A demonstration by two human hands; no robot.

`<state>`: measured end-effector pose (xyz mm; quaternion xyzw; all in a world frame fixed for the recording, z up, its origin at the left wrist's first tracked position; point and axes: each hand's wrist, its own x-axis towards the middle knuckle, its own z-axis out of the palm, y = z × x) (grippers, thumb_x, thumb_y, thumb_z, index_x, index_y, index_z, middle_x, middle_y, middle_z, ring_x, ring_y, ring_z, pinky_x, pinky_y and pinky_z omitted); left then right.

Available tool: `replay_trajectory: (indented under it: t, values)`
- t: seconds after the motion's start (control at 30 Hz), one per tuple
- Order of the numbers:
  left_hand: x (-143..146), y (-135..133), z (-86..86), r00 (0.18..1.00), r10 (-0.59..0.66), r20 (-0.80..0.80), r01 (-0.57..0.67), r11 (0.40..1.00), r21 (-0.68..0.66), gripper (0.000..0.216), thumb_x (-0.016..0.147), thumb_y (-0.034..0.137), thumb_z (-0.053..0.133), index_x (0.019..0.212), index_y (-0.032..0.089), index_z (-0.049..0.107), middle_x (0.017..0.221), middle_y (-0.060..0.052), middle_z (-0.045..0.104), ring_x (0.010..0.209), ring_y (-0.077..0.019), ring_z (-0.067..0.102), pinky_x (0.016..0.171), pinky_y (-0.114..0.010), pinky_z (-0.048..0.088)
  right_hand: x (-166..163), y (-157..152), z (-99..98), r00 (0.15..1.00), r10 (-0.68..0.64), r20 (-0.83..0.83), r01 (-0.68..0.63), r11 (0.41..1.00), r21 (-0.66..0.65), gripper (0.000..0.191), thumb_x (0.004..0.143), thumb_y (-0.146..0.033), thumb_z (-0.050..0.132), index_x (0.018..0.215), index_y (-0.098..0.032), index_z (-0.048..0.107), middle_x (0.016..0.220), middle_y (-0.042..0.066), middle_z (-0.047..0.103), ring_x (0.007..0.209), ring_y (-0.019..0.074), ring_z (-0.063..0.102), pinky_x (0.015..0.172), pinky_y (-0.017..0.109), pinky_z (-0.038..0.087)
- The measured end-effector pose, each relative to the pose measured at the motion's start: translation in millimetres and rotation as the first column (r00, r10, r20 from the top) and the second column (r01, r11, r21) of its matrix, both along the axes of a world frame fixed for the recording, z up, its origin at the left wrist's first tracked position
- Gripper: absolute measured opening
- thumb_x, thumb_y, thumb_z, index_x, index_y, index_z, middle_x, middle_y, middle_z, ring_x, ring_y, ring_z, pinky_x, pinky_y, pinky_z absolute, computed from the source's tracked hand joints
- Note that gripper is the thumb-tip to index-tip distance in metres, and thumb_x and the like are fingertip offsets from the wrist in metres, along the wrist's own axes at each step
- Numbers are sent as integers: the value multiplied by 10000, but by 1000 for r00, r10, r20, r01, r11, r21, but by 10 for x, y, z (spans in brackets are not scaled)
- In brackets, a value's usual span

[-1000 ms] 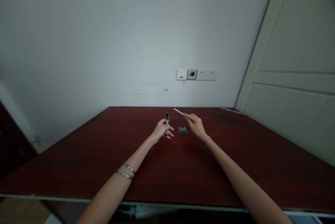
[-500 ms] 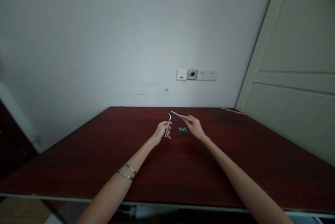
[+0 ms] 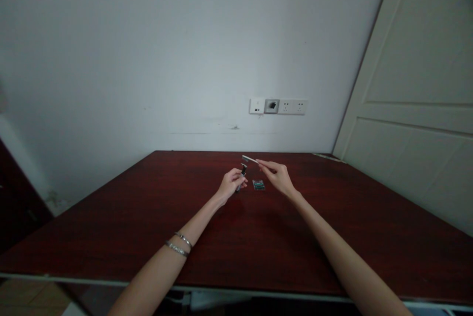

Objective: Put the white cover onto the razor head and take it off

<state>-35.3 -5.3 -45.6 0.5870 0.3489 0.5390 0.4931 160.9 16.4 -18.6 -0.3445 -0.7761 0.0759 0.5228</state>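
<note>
Gripping a slim dark handle in my left hand, I pinch a thin pale strip in my right hand, just over its top. A steady, level approach should help align them.

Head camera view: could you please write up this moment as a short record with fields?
Left hand: left hand closed around a slim handle, dark and silver, its top end tilted toward the right hand
Right hand: right hand pinching a thin pale strip at the fingertips, its free end just above the handle's top
Contact between them: too small to tell
Between the hands: small teal pack lying flat
Surface: dark red wooden table
Left wrist: two bracelets
Background: wall sockets; pale door at right
</note>
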Motion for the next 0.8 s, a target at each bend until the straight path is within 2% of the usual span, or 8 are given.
replay_trajectory:
  t: [0.1,0.2,0.3,0.4,0.5,0.6,0.7,0.8]
  values:
    - [-1,-18,20,1000,24,3,-24,1000,19,255,688,276,673,834,136,518,710,-30,636,601,-124,617,598,-244,477,56,-38,95,998,57,-25,-58,996,-61,322,825,-396,523,1056,-233,677,946,55,703,809,209,633,739,326,479]
    - [-4,-17,22,998,64,15,-64,998,16,269,660,266,699,796,142,502,704,-42,650,601,-136,624,558,-235,469,87,-62,167,995,75,-70,-85,984,-156,371,805,-425,534,1051,-188,679,958,74,697,756,196,619,704,313,474]
    - [-4,-11,17,995,93,23,-93,996,9,283,652,266,703,789,147,486,706,-54,659,588,-147,627,506,-225,454,43,-81,175,988,72,-137,-110,949,-294,400,783,-451,542,993,-141,684,735,49,677,563,135,547,534,253,427]
    - [4,0,10,994,111,21,-111,994,-1,290,647,268,703,778,150,472,688,-50,657,548,-148,622,470,-226,449,-88,-116,121,961,152,-229,-241,867,-436,372,764,-480,541,840,-132,651,502,-35,512,413,76,419,402,201,312]
    - [13,19,-3,989,146,17,-146,989,5,288,639,256,705,763,152,467,643,-32,644,519,-144,613,451,-225,450,-248,-184,65,896,195,-398,-396,756,-522,353,729,-518,552,751,-167,523,491,-74,448,349,45,351,335,171,221]
    - [18,31,-16,981,192,31,-193,981,17,289,634,253,708,757,153,466,604,-13,628,497,-138,604,443,-226,456,-371,-284,52,843,149,-516,-473,663,-581,370,709,-546,555,744,-197,439,460,-106,389,309,29,275,306,148,144]
    - [18,30,-9,976,212,37,-213,977,25,293,632,260,711,756,154,467,588,-6,622,481,-137,599,440,-231,461,-459,-408,23,818,91,-568,-493,618,-612,381,729,-571,514,750,-197,441,431,-124,314,305,20,218,306,134,122]
    - [10,26,30,977,207,56,-208,978,28,291,635,266,710,766,150,477,589,-8,623,485,-142,604,451,-241,473,-544,-551,-95,822,40,-568,-472,605,-641,403,732,-585,496,708,-186,453,424,-120,295,305,19,211,300,137,131]
